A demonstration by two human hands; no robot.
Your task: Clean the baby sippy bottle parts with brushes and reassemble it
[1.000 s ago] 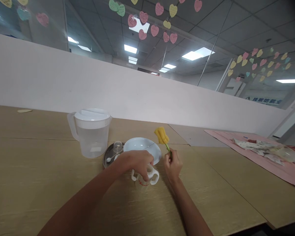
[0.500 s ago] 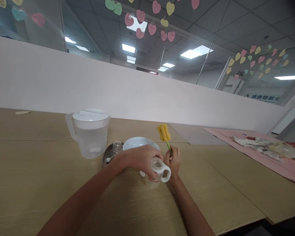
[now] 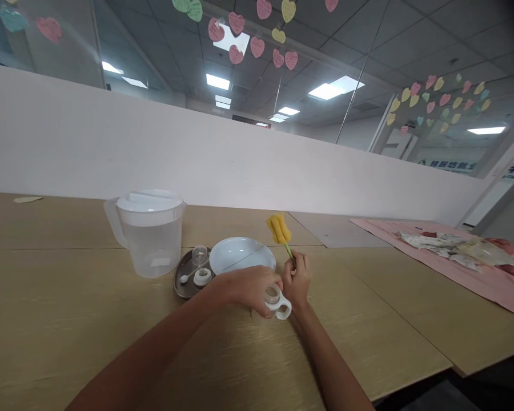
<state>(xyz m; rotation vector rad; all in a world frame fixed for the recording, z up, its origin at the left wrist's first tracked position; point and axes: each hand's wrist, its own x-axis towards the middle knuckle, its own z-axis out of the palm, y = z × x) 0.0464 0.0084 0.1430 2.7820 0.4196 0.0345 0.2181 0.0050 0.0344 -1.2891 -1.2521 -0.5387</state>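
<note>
My left hand [image 3: 253, 288] is closed around a baby bottle [image 3: 284, 310] with white side handles. The bottle's uncapped mouth faces up toward me, and most of its body is hidden by the hand. Just to the right, my right hand [image 3: 297, 279] grips the green handle of a bottle brush [image 3: 279, 229], its yellow sponge head pointing up and away from me. Beyond the left hand sits a white bowl [image 3: 231, 251] with a thin rod in it. A dark tray [image 3: 181, 289] beside it bears a clear cap [image 3: 200, 254], a white collar ring [image 3: 203, 277] and a small white-tipped stick [image 3: 184, 279].
A lidded clear pitcher [image 3: 154, 240] with water stands at the left behind the tray. On the right, a pink cloth [image 3: 381, 233] carries crumpled white and red items. A white low wall [image 3: 223, 165] runs along the table's far side.
The bottle has come lower and less of its body shows. The collar ring on the tray and more of the bowl have come into sight. My view has shifted slightly right.
</note>
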